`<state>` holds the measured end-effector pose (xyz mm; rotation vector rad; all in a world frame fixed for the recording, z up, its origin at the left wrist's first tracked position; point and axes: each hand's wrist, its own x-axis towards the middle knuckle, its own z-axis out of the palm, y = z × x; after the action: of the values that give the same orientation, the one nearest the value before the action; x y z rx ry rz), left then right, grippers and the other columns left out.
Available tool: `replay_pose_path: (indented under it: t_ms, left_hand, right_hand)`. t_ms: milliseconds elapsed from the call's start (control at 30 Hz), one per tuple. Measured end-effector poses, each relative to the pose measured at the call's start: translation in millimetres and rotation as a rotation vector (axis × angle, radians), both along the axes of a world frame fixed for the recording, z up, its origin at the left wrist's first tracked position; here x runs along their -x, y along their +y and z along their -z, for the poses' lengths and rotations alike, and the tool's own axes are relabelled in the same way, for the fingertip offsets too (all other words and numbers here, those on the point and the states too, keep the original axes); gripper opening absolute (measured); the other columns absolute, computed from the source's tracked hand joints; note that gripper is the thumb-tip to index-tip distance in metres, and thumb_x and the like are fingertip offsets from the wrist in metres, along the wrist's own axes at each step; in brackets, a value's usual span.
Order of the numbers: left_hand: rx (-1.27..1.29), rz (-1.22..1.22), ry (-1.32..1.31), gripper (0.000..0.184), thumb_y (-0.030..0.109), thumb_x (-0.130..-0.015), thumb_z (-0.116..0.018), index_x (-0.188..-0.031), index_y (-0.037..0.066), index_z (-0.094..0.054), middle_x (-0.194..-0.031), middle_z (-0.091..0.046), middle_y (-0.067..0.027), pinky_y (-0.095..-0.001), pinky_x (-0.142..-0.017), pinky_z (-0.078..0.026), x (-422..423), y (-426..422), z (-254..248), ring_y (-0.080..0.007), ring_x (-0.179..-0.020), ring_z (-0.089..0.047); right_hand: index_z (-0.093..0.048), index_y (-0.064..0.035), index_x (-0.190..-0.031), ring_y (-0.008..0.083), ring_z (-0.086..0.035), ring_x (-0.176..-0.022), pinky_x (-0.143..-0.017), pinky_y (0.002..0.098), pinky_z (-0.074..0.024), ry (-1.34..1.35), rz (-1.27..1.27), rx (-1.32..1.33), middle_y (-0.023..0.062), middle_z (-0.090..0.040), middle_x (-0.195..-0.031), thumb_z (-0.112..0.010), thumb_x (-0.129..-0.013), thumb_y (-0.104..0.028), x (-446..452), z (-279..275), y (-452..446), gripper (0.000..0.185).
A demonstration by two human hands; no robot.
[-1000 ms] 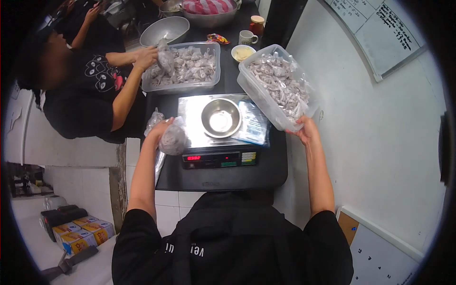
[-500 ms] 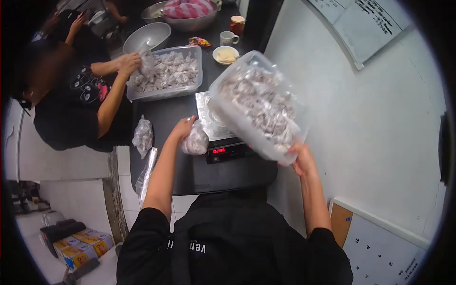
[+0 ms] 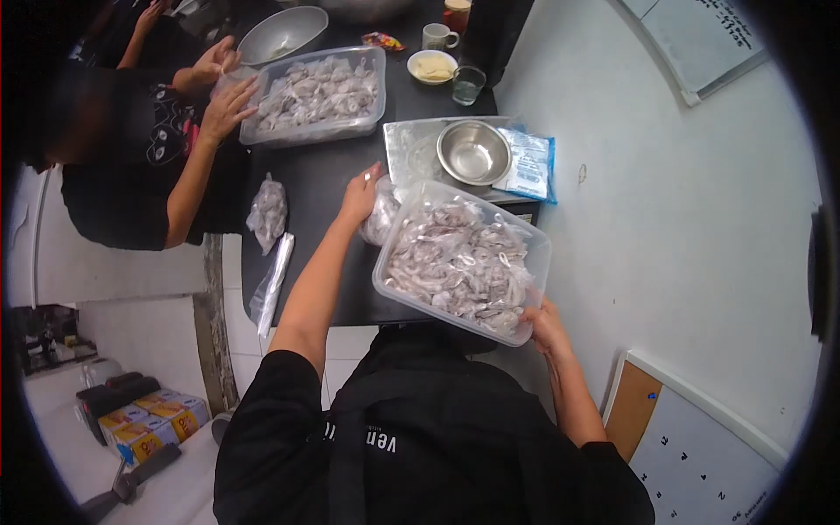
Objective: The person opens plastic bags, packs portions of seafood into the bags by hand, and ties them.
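Note:
My right hand [image 3: 549, 331] grips the near right corner of a clear plastic tub [image 3: 540, 261]. Inside it lie many small clear bags of greyish-white pieces [image 3: 459, 262], whose kind I cannot make out. My left hand [image 3: 359, 198] is closed on a bulging clear bag of greyish pieces [image 3: 380, 217], partly hidden behind the tub's left side. Just beyond the tub is the scale's metal platform [image 3: 407, 150], with a steel bowl [image 3: 473, 153] on it. The tub covers the scale's display.
A co-worker's hands [image 3: 229, 101] are at a second filled tub [image 3: 379, 96]. On the black table [image 3: 328, 188] lie another filled bag [image 3: 268, 213] and a plastic roll [image 3: 275, 284]. A blue-white packet [image 3: 532, 166] and a glass [image 3: 468, 85] stand near the right wall.
The tub has come down toward me and levelled out, uncovering the steel bowl, packet and glass. My left hand has shifted right and up with its bag. The co-worker's hands have parted.

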<state>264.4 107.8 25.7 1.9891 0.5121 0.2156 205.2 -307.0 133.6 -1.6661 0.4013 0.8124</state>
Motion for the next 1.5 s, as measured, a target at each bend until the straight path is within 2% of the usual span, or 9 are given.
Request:
replay_pose_path:
  t_ms: [433, 600, 700, 867, 1033, 1200, 1300, 1367, 1500]
  left_hand:
    - [-0.348, -0.462, -0.135, 0.023, 0.02, -0.093, -0.041, -0.1, 0.008, -0.059, -0.089, -0.066, -0.014, -0.0421, -0.075, -0.046, 66, 72, 21, -0.0343, -0.084, -0.062]
    - [-0.446, -0.401, -0.052, 0.029, 0.026, -0.093, -0.046, -0.114, 0.008, -0.054, -0.103, -0.063, -0.0174, -0.0412, -0.082, -0.045, 76, 87, 35, -0.0348, -0.098, -0.059]
    - [-0.53, -0.299, -0.083, 0.059, 0.038, -0.091, -0.048, -0.128, -0.006, -0.037, -0.127, -0.044, -0.0283, -0.0397, -0.1, -0.032, 86, 60, 50, -0.0386, -0.119, -0.043]
    - [0.082, -0.096, 0.431, 0.081, 0.057, -0.093, -0.024, -0.136, -0.011, -0.022, -0.141, -0.024, -0.0305, -0.0378, -0.109, -0.02, 129, -91, 42, -0.0387, -0.132, -0.024]
    - [0.237, -0.036, 0.131, 0.061, 0.038, -0.096, -0.031, -0.139, -0.004, -0.021, -0.137, -0.033, -0.0287, -0.036, -0.106, -0.027, 126, -147, 35, -0.0374, -0.128, -0.034]
    - [0.297, -0.012, 0.2, 0.055, 0.034, -0.097, -0.032, -0.139, 0.0, -0.024, -0.139, -0.035, -0.0221, -0.0334, -0.106, -0.025, 112, -147, 21, -0.0302, -0.131, -0.031]
    - [0.272, -0.006, 0.179, 0.057, 0.038, -0.096, -0.035, -0.138, 0.001, -0.029, -0.134, -0.038, -0.0276, -0.0366, -0.105, -0.028, 120, -139, 31, -0.0384, -0.125, -0.038]
    - [-0.177, 0.085, 0.154, 0.059, 0.042, -0.094, -0.038, -0.136, 0.0, -0.034, -0.134, -0.038, -0.0271, -0.0368, -0.105, -0.028, 136, -119, 64, -0.0373, -0.126, -0.038]
    - [0.096, -0.04, 0.354, 0.053, 0.036, -0.091, -0.049, -0.131, 0.001, -0.043, -0.134, -0.043, -0.0206, -0.0344, -0.102, -0.033, 189, -88, 34, -0.029, -0.124, -0.042]
  right_hand:
    - [-0.058, 0.001, -0.111, 0.0203, -0.059, -0.085, -0.078, 0.0301, -0.0458, -0.164, -0.292, 0.204, 0.01, -0.064, -0.094, -0.05, -0.064, -0.004, -15, 71, -34, 0.048]
    - [-0.058, -0.0008, -0.113, 0.018, -0.058, -0.09, -0.08, 0.0296, -0.0453, -0.192, -0.225, 0.038, 0.0088, -0.063, -0.1, -0.057, -0.084, -0.016, -43, 130, -27, 0.033]
    - [-0.057, -0.0008, -0.115, 0.0182, -0.058, -0.094, -0.082, 0.0304, -0.0444, -0.344, -0.243, 0.103, 0.0092, -0.063, -0.103, -0.054, -0.091, -0.026, -42, 134, -25, 0.035]
    - [-0.056, -0.0013, -0.117, 0.0193, -0.057, -0.097, -0.084, 0.0324, -0.0436, -0.403, -0.19, 0.176, 0.0115, -0.063, -0.105, -0.054, -0.091, -0.025, -36, 158, -36, 0.035]
    - [-0.054, -0.0021, -0.121, 0.0217, -0.057, -0.1, -0.086, 0.0339, -0.0433, -0.221, -0.162, 0.032, 0.0125, -0.061, -0.11, -0.053, -0.091, -0.026, -43, 148, -43, 0.038]
    - [-0.044, -0.001, -0.129, 0.0238, -0.055, -0.103, -0.087, 0.0345, -0.0434, -0.229, -0.189, 0.088, 0.0151, -0.057, -0.117, -0.056, -0.09, -0.028, -48, 141, -45, 0.05]
    - [-0.037, 0.0031, -0.132, 0.0254, -0.053, -0.108, -0.089, 0.0362, -0.0434, -0.138, -0.142, 0.057, 0.02, -0.054, -0.119, -0.061, -0.087, -0.033, -48, 132, -45, 0.063]
    - [-0.031, 0.0028, -0.135, 0.026, -0.052, -0.11, -0.091, 0.0367, -0.0419, -0.19, -0.168, 0.123, 0.0209, -0.052, -0.122, -0.063, -0.084, -0.035, -49, 131, -47, 0.071]
    - [-0.029, 0.0087, -0.134, 0.0311, -0.052, -0.113, -0.091, 0.0375, -0.043, -0.424, -0.273, 0.353, 0.029, -0.05, -0.121, -0.064, -0.082, -0.04, -52, 117, -54, 0.08]
